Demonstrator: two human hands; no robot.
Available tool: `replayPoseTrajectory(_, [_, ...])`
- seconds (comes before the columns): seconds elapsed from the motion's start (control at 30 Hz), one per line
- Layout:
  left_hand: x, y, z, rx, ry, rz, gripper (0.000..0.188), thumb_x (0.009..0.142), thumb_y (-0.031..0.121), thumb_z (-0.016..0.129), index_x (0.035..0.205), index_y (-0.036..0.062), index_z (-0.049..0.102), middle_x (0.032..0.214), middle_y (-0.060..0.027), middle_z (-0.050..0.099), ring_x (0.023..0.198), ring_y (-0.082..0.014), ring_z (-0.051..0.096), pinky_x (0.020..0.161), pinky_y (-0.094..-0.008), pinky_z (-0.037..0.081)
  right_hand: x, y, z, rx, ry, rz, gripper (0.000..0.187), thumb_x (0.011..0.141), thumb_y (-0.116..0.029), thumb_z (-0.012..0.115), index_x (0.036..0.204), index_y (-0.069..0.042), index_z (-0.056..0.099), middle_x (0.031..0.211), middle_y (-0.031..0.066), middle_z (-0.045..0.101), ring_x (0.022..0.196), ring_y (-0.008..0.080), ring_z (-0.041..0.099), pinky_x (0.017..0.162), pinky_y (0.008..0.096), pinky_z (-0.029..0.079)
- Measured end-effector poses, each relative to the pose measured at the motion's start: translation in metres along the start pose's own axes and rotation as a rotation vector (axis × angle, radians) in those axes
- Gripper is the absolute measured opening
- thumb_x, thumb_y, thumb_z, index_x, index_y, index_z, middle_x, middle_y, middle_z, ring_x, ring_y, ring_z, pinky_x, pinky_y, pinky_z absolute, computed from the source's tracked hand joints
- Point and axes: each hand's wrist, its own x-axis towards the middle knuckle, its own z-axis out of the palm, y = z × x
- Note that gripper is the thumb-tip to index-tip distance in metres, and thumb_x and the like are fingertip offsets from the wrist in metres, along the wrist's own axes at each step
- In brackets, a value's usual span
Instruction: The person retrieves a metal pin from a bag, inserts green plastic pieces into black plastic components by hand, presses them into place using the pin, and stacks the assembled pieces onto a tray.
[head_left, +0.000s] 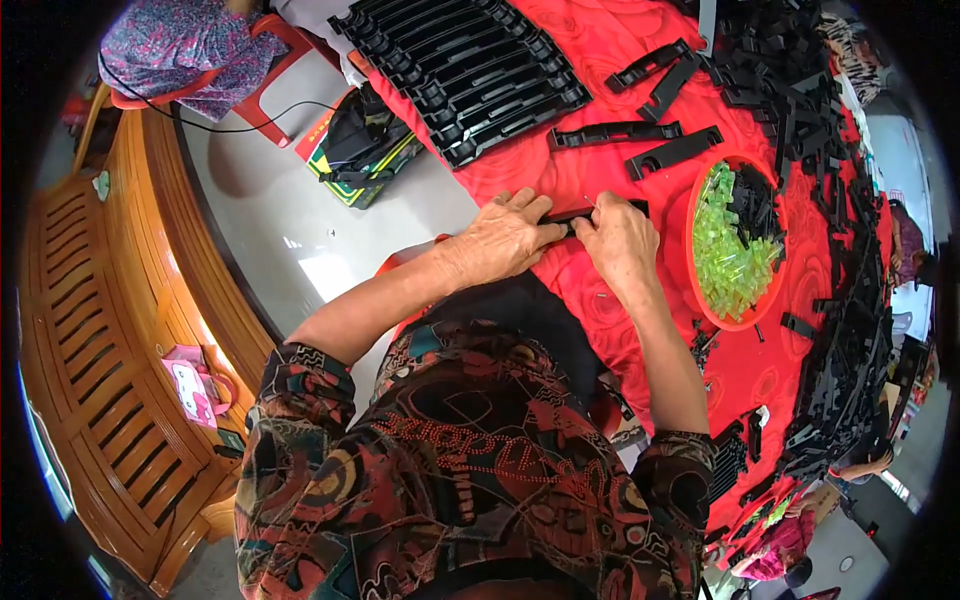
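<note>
Both my hands meet at the edge of a red-covered table over a long, narrow black plastic part [571,217]. My left hand [505,237] closes round its left end, thumb along the strip. My right hand [620,245] grips it from the right, thumb and fingertips pressed together on it; the part's far end shows past the knuckles. A thin sliver sticks up by my right fingertips, too small to name. Right of my hands stands an orange-red bowl [690,245] holding translucent green pieces [728,250] and small black pieces [757,207].
Black parts lie in a neat row [465,75] at the table's far left. Several loose black parts [675,152] lie beyond my hands, and a large heap [850,350] runs along the right. A wooden bench [100,370] is left. Other people sit nearby.
</note>
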Motion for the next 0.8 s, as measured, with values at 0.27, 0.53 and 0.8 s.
replayPoseTrajectory(0.27, [0.003, 0.000, -0.005, 0.033, -0.053, 0.013, 0.038, 0.066, 0.014, 0.066, 0.103, 0.0115, 0.060, 0.094, -0.0083, 0.048, 0.091, -0.0265, 0.050, 0.071, -0.0390, 0.046, 0.002, -0.006, -0.004, -0.093, -0.011, -0.060, 0.027, 0.073, -0.019, 0.069, 0.084, 0.002, 0.056, 0.081, 0.0212, 0.062, 0.073, 0.0365, 0.063, 0.062, 0.0448, 0.050])
replayPoseTrajectory(0.53, [0.009, -0.003, -0.003, -0.010, -0.087, 0.004, 0.038, 0.064, 0.012, 0.066, 0.102, 0.0110, 0.059, 0.092, -0.0098, 0.049, 0.091, -0.0275, 0.051, 0.072, -0.0391, 0.047, 0.007, -0.007, 0.004, -0.142, 0.005, -0.039, 0.024, 0.075, -0.019, 0.065, 0.082, 0.002, 0.057, 0.078, 0.0204, 0.062, 0.072, 0.0362, 0.063, 0.063, 0.0446, 0.051])
replayPoseTrajectory(0.8, [0.008, -0.003, -0.002, -0.005, -0.003, 0.008, 0.034, 0.065, 0.012, 0.064, 0.098, 0.0105, 0.059, 0.092, -0.0110, 0.049, 0.088, -0.0288, 0.052, 0.068, -0.0397, 0.047, 0.007, 0.022, 0.010, 0.268, 0.053, -0.064, 0.019, 0.076, -0.017, 0.063, 0.072, 0.000, 0.056, 0.067, 0.0185, 0.060, 0.065, 0.0348, 0.060, 0.057, 0.0441, 0.045])
